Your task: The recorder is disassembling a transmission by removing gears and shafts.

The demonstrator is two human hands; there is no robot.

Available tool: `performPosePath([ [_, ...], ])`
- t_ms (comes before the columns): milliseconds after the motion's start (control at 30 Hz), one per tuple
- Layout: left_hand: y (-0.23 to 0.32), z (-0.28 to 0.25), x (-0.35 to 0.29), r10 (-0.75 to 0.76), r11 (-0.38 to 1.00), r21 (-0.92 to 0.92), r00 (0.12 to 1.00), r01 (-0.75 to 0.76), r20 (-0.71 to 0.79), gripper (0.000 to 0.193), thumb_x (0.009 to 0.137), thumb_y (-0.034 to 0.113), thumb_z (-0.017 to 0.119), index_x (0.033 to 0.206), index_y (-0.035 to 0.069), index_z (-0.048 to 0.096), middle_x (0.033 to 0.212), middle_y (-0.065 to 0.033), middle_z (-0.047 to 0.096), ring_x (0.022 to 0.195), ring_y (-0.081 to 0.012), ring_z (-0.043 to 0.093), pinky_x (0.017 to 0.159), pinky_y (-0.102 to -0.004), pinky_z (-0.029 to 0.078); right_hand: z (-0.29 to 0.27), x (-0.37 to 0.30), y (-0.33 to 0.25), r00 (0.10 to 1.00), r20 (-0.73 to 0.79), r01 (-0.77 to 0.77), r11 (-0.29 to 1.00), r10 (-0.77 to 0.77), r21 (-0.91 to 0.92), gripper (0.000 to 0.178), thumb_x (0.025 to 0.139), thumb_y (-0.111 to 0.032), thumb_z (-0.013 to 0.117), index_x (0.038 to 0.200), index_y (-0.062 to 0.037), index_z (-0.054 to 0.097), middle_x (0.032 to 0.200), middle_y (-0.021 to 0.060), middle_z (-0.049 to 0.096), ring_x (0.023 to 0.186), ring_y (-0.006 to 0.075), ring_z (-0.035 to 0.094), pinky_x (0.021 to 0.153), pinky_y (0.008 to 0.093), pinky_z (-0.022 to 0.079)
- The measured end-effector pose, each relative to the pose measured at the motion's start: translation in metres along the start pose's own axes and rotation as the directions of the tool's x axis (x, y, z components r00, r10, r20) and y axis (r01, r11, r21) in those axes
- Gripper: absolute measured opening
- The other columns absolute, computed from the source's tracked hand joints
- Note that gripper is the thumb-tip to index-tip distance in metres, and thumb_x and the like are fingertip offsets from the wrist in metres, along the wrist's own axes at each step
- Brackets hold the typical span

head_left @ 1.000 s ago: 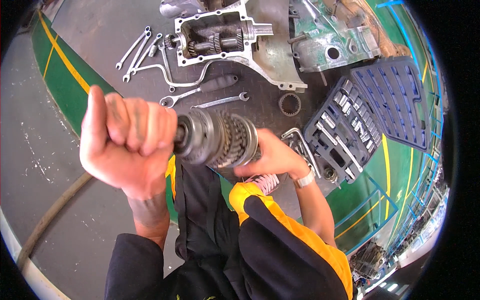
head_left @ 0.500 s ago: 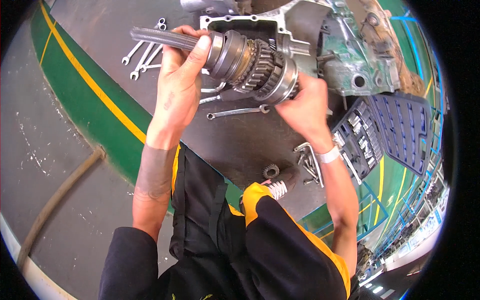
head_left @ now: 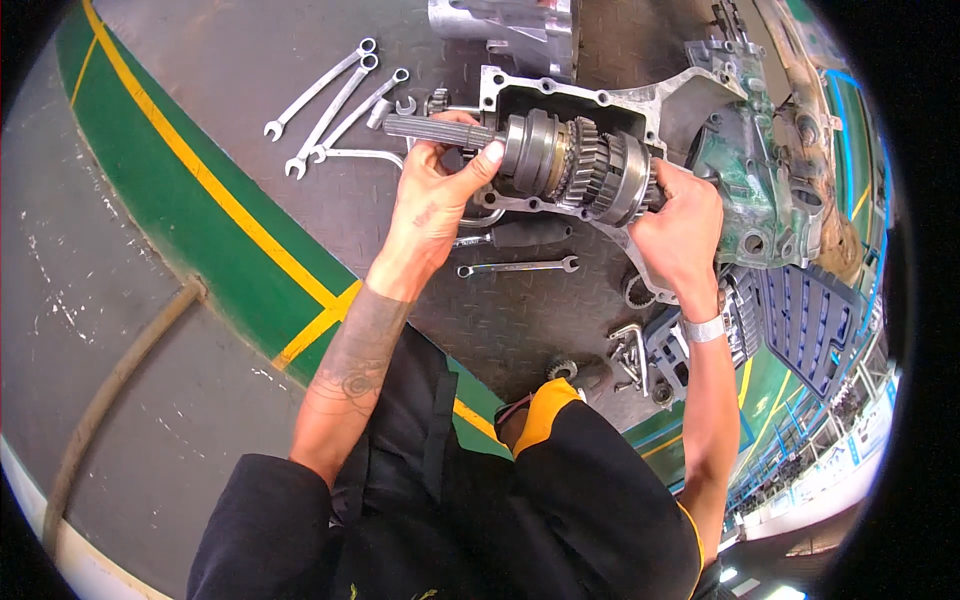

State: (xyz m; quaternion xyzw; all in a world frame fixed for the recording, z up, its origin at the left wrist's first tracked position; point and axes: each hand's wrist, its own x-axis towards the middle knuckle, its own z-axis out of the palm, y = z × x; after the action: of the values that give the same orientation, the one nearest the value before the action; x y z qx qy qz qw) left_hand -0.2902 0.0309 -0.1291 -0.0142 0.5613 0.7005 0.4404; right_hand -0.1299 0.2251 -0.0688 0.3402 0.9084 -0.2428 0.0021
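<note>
Between my two hands lies a steel gear shaft [head_left: 583, 165] with several gears and bearing rings, its long splined end pointing left. My left hand [head_left: 437, 190] is closed round the splined end, thumb on top against the first ring. At the other end, my right hand [head_left: 682, 215] grips the shaft beside the last bearing ring. The shaft lies level over the open cavity of a grey metal gearbox housing [head_left: 690, 85]; whether it touches the housing I cannot tell. The fingers beneath the shaft are partly hidden.
Several combination wrenches [head_left: 330, 110] lie left of the housing, and another wrench [head_left: 518, 267] lies nearer me. A green-stained casing [head_left: 755, 190] adjoins the housing at right. Near my right forearm are an opened dark tool case [head_left: 810, 325], hex keys and a loose gear [head_left: 562, 369].
In the view, both hands and the gear shaft have shifted right and slightly down, and the shaft now lies flatter, over the housing. The surroundings have also shifted in view.
</note>
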Motion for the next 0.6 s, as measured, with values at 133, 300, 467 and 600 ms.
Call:
performPosePath([
  [133,-0.013,-0.004,0.000,-0.009,1.000,-0.025,1.000,0.009,-0.016,0.050,0.084,0.020,0.089,0.120,0.007,0.057,0.103,0.0010,0.056,0.094,-0.0090,0.050,0.085,-0.0257,0.045,-0.001,0.001,0.003,1.000,0.012,0.025,0.999,-0.025,0.026,0.014,0.067,-0.008,0.065,0.075,0.0009,0.057,0.073,0.0196,0.059,0.079,0.0436,0.060,0.070,0.0468,0.047],
  [300,-0.022,-0.010,-0.007,-0.065,0.991,-0.120,0.998,0.063,-0.007,0.045,0.086,0.015,0.087,0.118,0.007,0.057,0.099,0.0026,0.055,0.090,-0.0079,0.048,0.082,-0.0249,0.044,-0.007,0.010,-0.006,0.992,0.044,0.116,0.993,-0.115,-0.007,0.021,0.061,0.001,0.062,0.080,0.0051,0.056,0.085,0.0165,0.053,0.090,0.0375,0.054,0.085,0.0448,0.043],
  [467,-0.011,-0.006,-0.002,-0.092,0.978,-0.188,0.995,0.085,-0.025,0.042,0.087,0.010,0.085,0.118,0.007,0.057,0.098,0.0025,0.055,0.092,-0.0082,0.051,0.084,-0.0251,0.045,-0.005,0.014,-0.007,0.995,0.054,0.084,0.996,-0.085,0.032,0.023,0.060,0.006,0.061,0.082,0.0066,0.056,0.086,0.0170,0.050,0.083,0.0359,0.054,0.076,0.0399,0.045],
  [600,0.002,-0.006,0.001,-0.068,0.970,-0.236,0.997,0.056,-0.043,0.042,0.087,0.008,0.084,0.118,0.007,0.057,0.100,0.0021,0.055,0.093,-0.0085,0.052,0.088,-0.0255,0.045,-0.003,0.017,-0.016,0.995,0.039,0.089,0.995,-0.091,0.051,0.023,0.059,0.006,0.060,0.082,0.0060,0.055,0.086,0.0165,0.050,0.083,0.0358,0.054,0.076,0.0404,0.045],
])
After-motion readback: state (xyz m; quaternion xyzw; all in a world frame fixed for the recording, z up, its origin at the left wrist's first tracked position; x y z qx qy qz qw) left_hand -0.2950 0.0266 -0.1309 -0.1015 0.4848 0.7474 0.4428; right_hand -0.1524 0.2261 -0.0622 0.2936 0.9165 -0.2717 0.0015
